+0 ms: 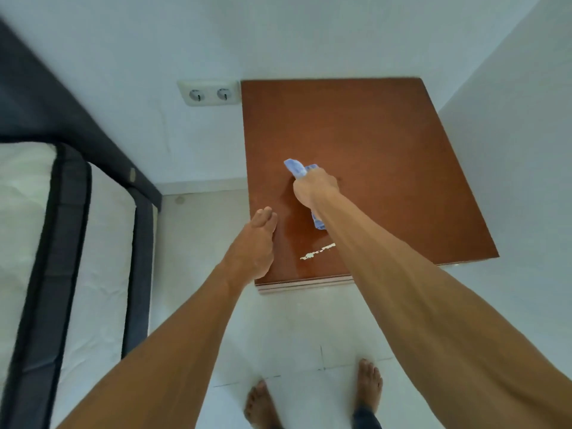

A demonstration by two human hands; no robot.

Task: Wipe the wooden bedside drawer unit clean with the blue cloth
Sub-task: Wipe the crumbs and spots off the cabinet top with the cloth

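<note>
The wooden bedside drawer unit (387, 144) stands in a white corner, its reddish-brown top facing me. A white chipped patch (317, 251) marks the top near the front edge. My right hand (314, 188) grips the bunched blue cloth (295, 167) over the middle-left of the top; one end sticks out past the fingers and another end shows below the wrist. My left hand (257, 243) rests with straight fingers on the unit's front-left corner.
A bed with a white mattress (28, 243) and dark frame (62, 236) fills the left side. A double wall socket (210, 93) sits just left of the unit. White walls close in behind and to the right. My bare feet (368, 385) stand on the white tiled floor.
</note>
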